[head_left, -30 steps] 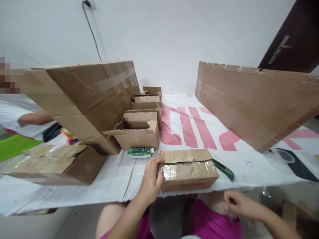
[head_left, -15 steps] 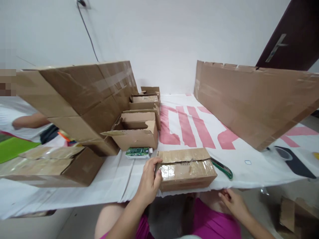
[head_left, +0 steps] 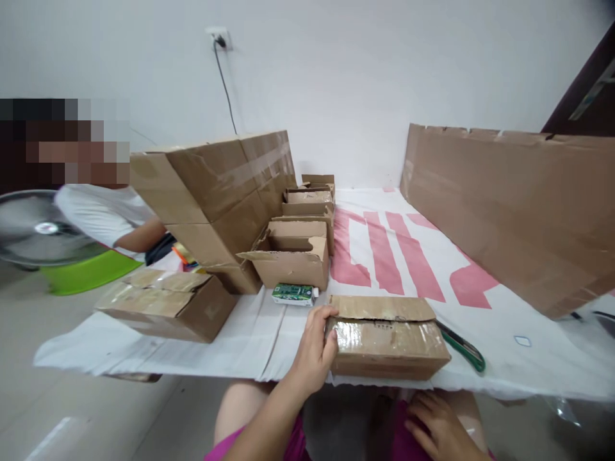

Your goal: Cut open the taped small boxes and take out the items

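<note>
A small taped cardboard box (head_left: pixel 389 346) lies at the table's front edge, its upper flap slightly lifted along a torn seam. My left hand (head_left: pixel 314 349) grips its left end, thumb on the near side and fingers at the back corner. Below the table edge, my right hand (head_left: pixel 439 419) rests on my thigh with its fingers apart, holding nothing. A green-handled utility knife (head_left: pixel 464 346) lies just right of the box, its far end partly hidden behind it. Behind my left hand is a green and white drink carton (head_left: pixel 294 294) on its side.
Several open cardboard boxes (head_left: pixel 295 266) stand in a row behind the carton. Tall cardboard panels stand left (head_left: pixel 211 186) and right (head_left: pixel 509 205). Another closed box (head_left: pixel 168 304) sits at left. Beyond it are a person's arm (head_left: pixel 141 235), a fan (head_left: pixel 29 227) and a green basin (head_left: pixel 91 272).
The view has turned left, bringing the fan and more of the person into sight. My right hand has moved from the table edge onto my thigh. My left hand stays on the box.
</note>
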A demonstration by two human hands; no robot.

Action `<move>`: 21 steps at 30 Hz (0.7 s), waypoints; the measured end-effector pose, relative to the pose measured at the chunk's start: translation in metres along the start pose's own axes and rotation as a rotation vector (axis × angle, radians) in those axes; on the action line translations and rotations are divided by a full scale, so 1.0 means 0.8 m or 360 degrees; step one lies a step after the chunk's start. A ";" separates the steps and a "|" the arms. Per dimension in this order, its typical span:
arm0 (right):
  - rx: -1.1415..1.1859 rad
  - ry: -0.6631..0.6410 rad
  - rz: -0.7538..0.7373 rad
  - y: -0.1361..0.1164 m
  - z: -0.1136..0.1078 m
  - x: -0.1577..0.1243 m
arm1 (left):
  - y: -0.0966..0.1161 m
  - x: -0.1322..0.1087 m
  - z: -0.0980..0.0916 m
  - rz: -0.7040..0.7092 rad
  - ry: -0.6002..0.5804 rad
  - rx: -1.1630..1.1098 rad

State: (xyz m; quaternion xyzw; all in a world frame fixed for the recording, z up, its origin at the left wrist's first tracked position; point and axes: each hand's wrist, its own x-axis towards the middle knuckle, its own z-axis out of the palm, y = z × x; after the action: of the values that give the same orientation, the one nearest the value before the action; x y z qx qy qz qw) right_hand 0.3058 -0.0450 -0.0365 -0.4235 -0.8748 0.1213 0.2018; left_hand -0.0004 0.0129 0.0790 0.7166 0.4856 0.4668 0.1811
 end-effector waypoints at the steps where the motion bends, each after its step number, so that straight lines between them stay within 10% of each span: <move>1: 0.0034 0.0019 -0.0053 -0.005 -0.007 0.001 | -0.001 -0.001 0.000 0.0002 -0.0005 -0.0009; 5: 0.0081 0.0539 -0.0158 -0.013 -0.038 0.006 | -0.006 -0.007 0.003 -0.0039 -0.0009 -0.0041; 9: 0.0089 0.1137 0.0257 -0.005 -0.064 0.023 | -0.004 -0.013 0.011 -0.0085 0.0048 -0.0172; 21: 0.0553 0.0863 0.0138 -0.031 -0.162 0.102 | 0.037 -0.016 -0.031 0.0093 -0.0208 -0.0121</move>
State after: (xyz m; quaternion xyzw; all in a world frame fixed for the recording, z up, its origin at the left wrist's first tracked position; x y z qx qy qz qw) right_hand 0.3021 0.0099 0.1085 -0.4365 -0.7364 0.1600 0.4914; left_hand -0.0067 -0.0167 0.1062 0.7520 0.4334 0.4423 0.2258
